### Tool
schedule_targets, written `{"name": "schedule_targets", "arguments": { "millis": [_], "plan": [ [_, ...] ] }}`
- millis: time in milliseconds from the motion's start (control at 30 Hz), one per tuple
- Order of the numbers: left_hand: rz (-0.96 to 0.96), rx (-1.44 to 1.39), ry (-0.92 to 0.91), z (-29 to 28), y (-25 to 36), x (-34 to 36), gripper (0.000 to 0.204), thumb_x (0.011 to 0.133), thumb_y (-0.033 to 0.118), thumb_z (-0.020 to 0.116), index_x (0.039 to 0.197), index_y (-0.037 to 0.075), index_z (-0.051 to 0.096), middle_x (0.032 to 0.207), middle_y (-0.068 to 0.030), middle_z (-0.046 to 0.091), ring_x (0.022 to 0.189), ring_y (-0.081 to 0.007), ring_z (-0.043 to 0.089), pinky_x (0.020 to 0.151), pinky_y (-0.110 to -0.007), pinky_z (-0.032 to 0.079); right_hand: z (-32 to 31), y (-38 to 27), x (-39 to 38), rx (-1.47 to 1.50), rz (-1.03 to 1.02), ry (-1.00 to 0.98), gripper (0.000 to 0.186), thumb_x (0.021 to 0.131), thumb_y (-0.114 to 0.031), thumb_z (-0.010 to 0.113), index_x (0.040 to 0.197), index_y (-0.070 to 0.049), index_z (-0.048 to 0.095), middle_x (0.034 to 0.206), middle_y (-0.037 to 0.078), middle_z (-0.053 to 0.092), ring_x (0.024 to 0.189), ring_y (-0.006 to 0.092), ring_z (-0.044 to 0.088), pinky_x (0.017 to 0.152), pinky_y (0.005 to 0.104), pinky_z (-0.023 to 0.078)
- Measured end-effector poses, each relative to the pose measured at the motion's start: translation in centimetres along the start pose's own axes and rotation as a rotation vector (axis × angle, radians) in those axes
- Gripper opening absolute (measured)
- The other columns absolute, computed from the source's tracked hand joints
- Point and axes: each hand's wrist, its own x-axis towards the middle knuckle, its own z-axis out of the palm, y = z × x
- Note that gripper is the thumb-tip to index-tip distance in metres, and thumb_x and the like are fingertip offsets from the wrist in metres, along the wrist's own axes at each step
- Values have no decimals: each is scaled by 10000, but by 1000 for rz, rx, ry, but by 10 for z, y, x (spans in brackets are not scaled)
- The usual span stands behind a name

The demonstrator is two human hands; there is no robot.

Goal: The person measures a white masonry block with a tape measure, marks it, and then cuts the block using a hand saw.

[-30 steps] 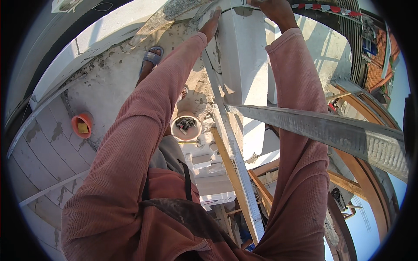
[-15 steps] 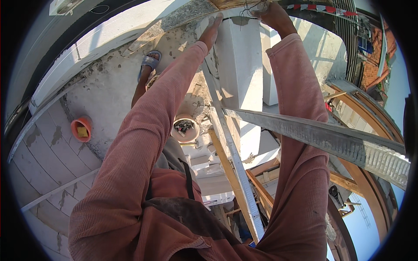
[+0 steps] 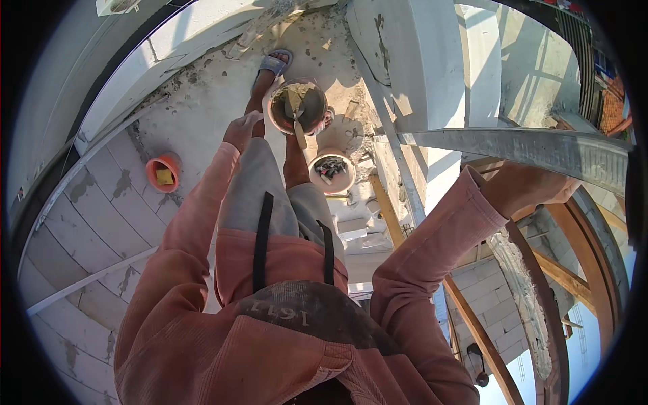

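Note:
My left hand (image 3: 243,131) is lowered against my left knee, fingers loosely bent, with nothing visible in it. Just beyond it stands a round mortar bucket (image 3: 275,120), a trowel (image 3: 300,135) lying across its mouth with the handle toward me. Out to the right, my right hand (image 3: 533,185) is directly under a grey metal bar (image 3: 520,143), at its lower edge. Its fingers are bent and partly hidden, so a grip on the bar cannot be made out.
An orange bucket (image 3: 173,164) with a yellow piece inside stands at left. A pale bucket (image 3: 346,177) of dark tools stands near my feet. White block columns (image 3: 398,61) rise ahead on the right. Wooden beams (image 3: 479,337) and an open drop lie at lower right.
Both hands have come away from the top of the white column. The left has dropped to my knee; the right has swung down to the metal bar. The mortar bucket has come into full view.

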Motion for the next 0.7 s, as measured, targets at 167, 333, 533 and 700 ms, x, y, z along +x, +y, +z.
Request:
{"name": "schedule_targets", "arguments": {
  "millis": [167,333,533,700],
  "plan": [
    [-138,-54,44,-98,-168,-98,448,984,156,631,1397,-16,611,1421,-204,630,1330,-281,597,1112,-348,464,-55,-31,-200,43,425,-137,447,1103,-289,531,734,-37,515,634,0,465,601,107,433,579,282,335],
    [-2,488,-265,-177,-215,-168,583,998,193,632,1529,31,454,1466,-235,570,1347,-345,558,1111,-423,463,-109,-3,-422,-232,1271,-649,268,1022,-241,674,988,24,675,686,43,602,632,82,574,591,271,460],
    [-626,-22,-128,-270,-184,-224,692,1112,478,411,1567,-42,376,1560,-221,482,1404,-289,508,1174,-390,397,-206,89,-664,-245,1750,-411,304,992,-295,697,923,1,683,726,62,655,608,123,612,566,299,517],
    [-776,320,-103,-338,-196,-265,679,1068,487,541,1447,-76,511,1459,-221,565,1272,-263,606,1066,-364,483,-257,249,-820,-545,1634,-490,242,964,-228,658,983,7,712,739,86,688,604,165,663,530,308,510]
  ]
}}
